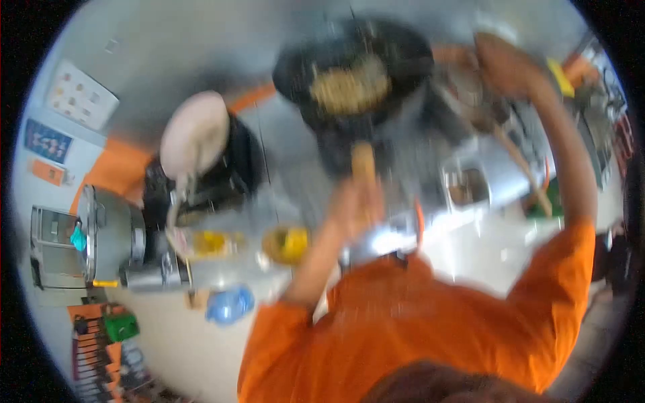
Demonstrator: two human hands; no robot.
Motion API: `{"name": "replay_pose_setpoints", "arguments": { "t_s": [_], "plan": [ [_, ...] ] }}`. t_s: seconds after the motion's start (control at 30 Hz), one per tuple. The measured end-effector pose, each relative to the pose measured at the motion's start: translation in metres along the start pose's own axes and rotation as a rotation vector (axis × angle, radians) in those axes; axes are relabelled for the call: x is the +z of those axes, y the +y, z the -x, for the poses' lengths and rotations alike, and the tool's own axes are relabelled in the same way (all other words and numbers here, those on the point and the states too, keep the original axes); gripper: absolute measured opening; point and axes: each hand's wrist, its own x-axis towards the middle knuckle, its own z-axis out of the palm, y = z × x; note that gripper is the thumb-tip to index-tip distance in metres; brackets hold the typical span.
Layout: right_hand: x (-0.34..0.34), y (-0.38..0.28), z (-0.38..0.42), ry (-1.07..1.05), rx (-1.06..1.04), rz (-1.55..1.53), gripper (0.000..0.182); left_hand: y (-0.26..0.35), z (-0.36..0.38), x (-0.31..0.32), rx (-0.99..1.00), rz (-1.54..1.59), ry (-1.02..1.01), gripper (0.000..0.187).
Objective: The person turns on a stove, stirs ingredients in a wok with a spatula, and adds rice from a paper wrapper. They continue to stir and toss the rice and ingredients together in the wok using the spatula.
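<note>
My left hand (359, 205) is wrapped round the wooden handle of a dark wok (295, 74). The wok is over the stove, with pale yellowish food (349, 87) in it; blur hides what kind. At the upper right my right hand (507, 67) is raised beside the wok's rim. Its fingers are smeared by motion, and whether they hold anything does not show. Just under that hand is a round metal vessel or utensil (467, 87), also blurred. A long wooden handle (524, 168) slants down to the right from near it.
To the left, a pale round lid or pan (195, 134) leans over a dark pot. Two containers of yellow liquid, one (211, 243) and another (287, 244), stand at the counter's front. A large grey pot (111, 232) is farther left. A blue bag-like item (230, 304) lies below.
</note>
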Motion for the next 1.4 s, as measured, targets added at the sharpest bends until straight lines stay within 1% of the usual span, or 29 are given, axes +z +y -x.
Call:
{"name": "replay_pose_setpoints", "arguments": {
  "t_s": [0.03,0.07,0.1,0.13,0.17,0.2,0.23,0.27,0.33,0.4,0.53,0.6,0.63,0.67,0.73,0.77,0.8,0.87,0.9,1.0,1.03,1.13,1.17,1.2,1.27,1.33,1.4],
  "plan": [
    [-0.008,0.014,0.011,0.255,-0.218,-0.028,0.020,0.022,-0.036,0.025,0.201,-0.253,0.001,0.004],
    [-0.013,0.019,0.022,0.378,-0.314,0.009,0.020,0.049,-0.064,0.049,0.396,-0.476,0.030,0.006],
    [-0.016,0.020,0.026,0.385,-0.323,0.019,0.020,0.071,-0.069,0.069,0.411,-0.485,0.012,0.006],
    [-0.019,0.021,0.022,0.271,-0.254,-0.043,0.020,0.077,-0.055,0.082,0.291,-0.367,-0.025,0.006],
    [-0.022,0.011,0.018,0.027,-0.072,-0.086,0.020,0.072,-0.032,0.083,0.157,-0.226,-0.030,0.006],
    [-0.023,0.009,0.011,-0.080,-0.028,-0.089,0.021,0.086,-0.033,0.091,0.092,-0.108,-0.084,0.008],
    [-0.027,0.021,0.010,-0.121,-0.190,0.116,0.023,0.086,-0.039,0.096,0.123,-0.144,-0.073,0.008],
    [-0.023,0.009,0.009,-0.099,-0.192,0.124,0.023,0.088,-0.039,0.098,0.100,-0.145,-0.084,0.008],
    [-0.002,-0.021,0.004,-0.414,-0.169,0.043,0.026,0.092,-0.046,0.092,0.064,-0.049,-0.093,0.010],
    [0.086,-0.008,-0.024,-0.120,-0.271,-0.113,0.029,0.085,-0.057,0.086,0.071,-0.071,-0.073,0.011],
    [0.071,-0.020,-0.023,-0.149,-0.263,-0.040,0.029,0.085,-0.054,0.090,0.088,-0.134,-0.008,0.012],
    [0.079,-0.037,-0.017,-0.116,-0.334,-0.211,0.031,0.079,-0.056,0.097,0.105,-0.123,0.021,0.014],
    [0.107,-0.034,-0.034,-0.107,-0.280,-0.142,0.029,0.074,-0.060,0.094,0.105,-0.107,0.014,0.015],
    [0.107,-0.032,-0.029,-0.116,-0.275,-0.142,0.029,0.072,-0.063,0.094,0.116,-0.095,0.000,0.016],
    [0.092,-0.022,-0.025,-0.057,-0.243,-0.020,0.028,0.079,-0.059,0.097,0.140,-0.108,0.004,0.016],
    [0.079,-0.019,-0.015,-0.126,-0.276,-0.117,0.027,0.081,-0.056,0.100,0.130,-0.109,0.001,0.016],
    [0.081,-0.027,-0.023,-0.129,-0.279,-0.110,0.027,0.081,-0.055,0.101,0.117,-0.109,0.000,0.016],
    [0.100,-0.052,-0.026,-0.163,-0.149,-0.127,0.026,0.073,-0.065,0.096,0.112,-0.088,0.002,0.017],
    [0.097,-0.055,-0.017,-0.174,-0.143,-0.132,0.026,0.070,-0.067,0.094,0.124,-0.077,-0.003,0.017],
    [0.060,-0.062,-0.005,-0.266,-0.139,-0.054,0.027,0.077,-0.059,0.095,0.113,-0.040,-0.033,0.019],
    [0.064,-0.062,-0.013,-0.265,-0.139,-0.049,0.027,0.080,-0.066,0.095,0.115,-0.038,-0.037,0.019],
    [0.122,-0.068,-0.035,-0.060,-0.011,-0.097,0.028,0.060,-0.069,0.086,0.116,-0.019,-0.018,0.020],
    [0.136,-0.043,-0.035,-0.013,-0.121,0.027,0.028,0.063,-0.068,0.086,0.116,-0.038,-0.033,0.020],
    [0.115,-0.055,-0.028,0.002,-0.123,0.031,0.028,0.070,-0.069,0.088,0.125,-0.056,-0.056,0.020],
    [0.070,-0.075,0.001,-0.175,-0.185,-0.022,0.029,0.077,-0.070,0.095,0.146,-0.081,-0.083,0.020],
    [0.101,-0.069,-0.023,-0.229,-0.142,-0.070,0.029,0.066,-0.070,0.092,0.144,-0.031,-0.077,0.021],
    [0.113,-0.068,-0.040,-0.083,-0.107,0.030,0.030,0.068,-0.068,0.092,0.138,-0.045,-0.081,0.022]
  ]
}}
